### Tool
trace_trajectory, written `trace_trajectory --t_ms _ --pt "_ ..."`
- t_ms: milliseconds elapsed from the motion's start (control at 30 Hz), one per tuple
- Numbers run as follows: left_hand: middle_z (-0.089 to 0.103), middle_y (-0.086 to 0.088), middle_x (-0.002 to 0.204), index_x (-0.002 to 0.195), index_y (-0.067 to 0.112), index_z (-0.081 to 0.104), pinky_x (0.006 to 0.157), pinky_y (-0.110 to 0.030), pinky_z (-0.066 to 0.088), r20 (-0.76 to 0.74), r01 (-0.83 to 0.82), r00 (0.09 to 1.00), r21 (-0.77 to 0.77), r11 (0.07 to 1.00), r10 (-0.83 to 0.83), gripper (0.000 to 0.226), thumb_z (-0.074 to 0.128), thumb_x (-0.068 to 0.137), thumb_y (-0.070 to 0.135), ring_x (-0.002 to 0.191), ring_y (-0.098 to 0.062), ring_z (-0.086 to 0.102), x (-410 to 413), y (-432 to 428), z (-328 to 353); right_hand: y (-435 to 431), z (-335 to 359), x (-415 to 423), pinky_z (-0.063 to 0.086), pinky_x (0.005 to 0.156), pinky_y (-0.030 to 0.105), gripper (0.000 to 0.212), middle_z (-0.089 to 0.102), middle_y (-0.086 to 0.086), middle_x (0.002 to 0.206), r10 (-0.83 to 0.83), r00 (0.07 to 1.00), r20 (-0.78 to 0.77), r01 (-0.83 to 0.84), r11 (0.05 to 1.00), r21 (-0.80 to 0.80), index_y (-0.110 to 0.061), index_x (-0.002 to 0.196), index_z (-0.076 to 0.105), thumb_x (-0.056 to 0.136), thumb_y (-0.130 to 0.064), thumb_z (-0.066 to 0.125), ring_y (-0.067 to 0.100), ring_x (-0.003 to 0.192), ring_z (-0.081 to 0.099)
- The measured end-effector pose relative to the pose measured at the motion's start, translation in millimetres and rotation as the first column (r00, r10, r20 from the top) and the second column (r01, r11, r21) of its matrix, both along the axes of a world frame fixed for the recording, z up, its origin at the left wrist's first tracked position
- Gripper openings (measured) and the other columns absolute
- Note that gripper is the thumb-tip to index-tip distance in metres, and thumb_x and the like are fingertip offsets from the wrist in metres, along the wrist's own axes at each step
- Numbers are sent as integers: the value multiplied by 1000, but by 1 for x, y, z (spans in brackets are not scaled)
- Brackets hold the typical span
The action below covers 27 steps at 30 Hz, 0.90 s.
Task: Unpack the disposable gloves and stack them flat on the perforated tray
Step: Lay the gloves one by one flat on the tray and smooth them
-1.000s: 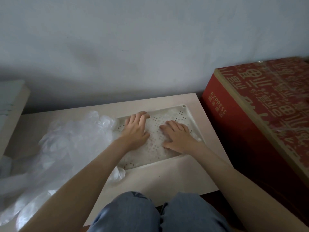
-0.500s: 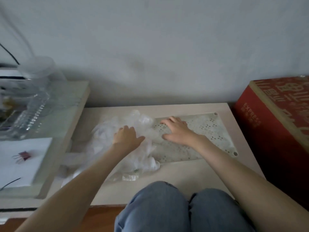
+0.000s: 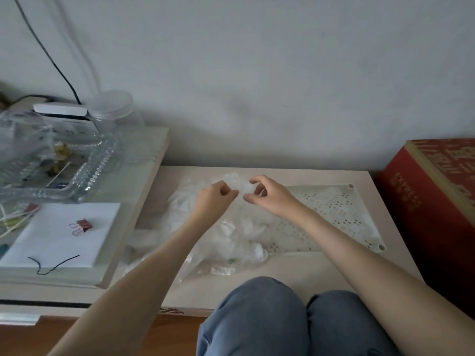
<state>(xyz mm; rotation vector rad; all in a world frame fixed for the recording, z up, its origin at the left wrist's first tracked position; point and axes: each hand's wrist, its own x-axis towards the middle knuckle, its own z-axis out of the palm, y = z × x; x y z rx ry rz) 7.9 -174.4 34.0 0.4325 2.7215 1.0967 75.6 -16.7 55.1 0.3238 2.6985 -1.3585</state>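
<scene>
A loose pile of clear disposable gloves (image 3: 231, 227) lies on the low beige table (image 3: 295, 265), spilling over the left end of the cream perforated tray (image 3: 334, 214). My left hand (image 3: 214, 199) hovers above the pile with its fingers pinched on a thin clear glove. My right hand (image 3: 267, 195) is just to its right, thumb and fingers curled around the same glove film. A flattened clear packaging bag (image 3: 205, 268) lies at the front of the pile.
A red printed carton (image 3: 431, 201) stands against the table's right side. On the left a higher shelf holds a clear glass tray (image 3: 51, 170), a plastic jar (image 3: 113, 109), white paper with a binder clip (image 3: 82, 224) and a black cable. My knees (image 3: 282, 317) are at the table's front edge.
Both hands lifted off the tray and moved left over the glove pile, coming together and pinching a glove. The view swung left, revealing the shelf.
</scene>
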Motion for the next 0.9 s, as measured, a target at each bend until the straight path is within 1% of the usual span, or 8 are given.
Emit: trace_trajectory --t_ms 133,267,367,500,567,633,767,900 --pt "57 -1 65 71 11 53 62 -31 38 53 -21 998 160 987 13 31 57 93 33 63 -18 50 1 0 9 -6 1 -3 44 86 26 46 56 -5 105 -41 999 33 46 985 -167 -21 124 52 88 -47 63 13 103 56" --pt "64 -1 79 86 6 64 70 -33 42 78 0 997 162 987 -13 33 46 98 31 76 -23 57 4 0 15 -13 -2 -6 42 82 26 55 55 1 113 -82 996 36 87 986 -140 -17 132 43 87 -38 66 15 103 55" --pt "62 -6 108 109 9 62 73 -30 35 -5 -18 1000 -41 999 17 33 36 102 27 96 -25 56 1 -12 8 -17 -6 -10 37 92 29 59 46 8 126 -63 997 -38 68 989 134 -10 139 34 89 -21 62 24 116 45" --pt "35 -19 141 133 5 40 105 -39 28 12 -39 999 -391 920 47 45 49 94 27 131 -36 28 -5 -48 -11 -28 -4 -10 27 102 37 59 38 7 140 185 958 -219 -62 881 470 -16 143 36 85 -7 47 29 127 32" --pt "17 -21 151 143 2 25 111 -42 23 140 4 988 -454 891 67 76 58 89 45 140 -37 14 -3 -65 -17 -38 -4 -11 23 104 36 57 37 4 144 417 895 -160 -259 775 576 -20 143 41 86 -11 43 26 131 29" --pt "9 -19 155 148 6 18 112 -46 25 228 76 972 -541 837 59 97 62 81 60 143 -36 9 -2 -81 -24 -54 -8 -13 18 109 36 54 31 1 150 549 835 48 -462 651 602 -24 146 36 93 -20 46 23 137 22" --pt "39 -16 140 135 9 40 103 -41 39 210 174 977 -688 705 -37 62 61 87 42 130 -33 38 -3 -96 -33 -77 -23 -16 20 110 38 60 29 1 152 582 777 241 -594 549 588 -24 149 26 96 -37 49 24 138 22" --pt "55 -13 124 119 7 54 90 -35 46 119 119 991 -660 741 -53 33 54 91 24 113 -29 54 -6 -100 -35 -85 -30 -17 23 109 40 65 30 3 151 558 796 235 -574 570 589 -23 150 23 94 -39 52 25 137 25"
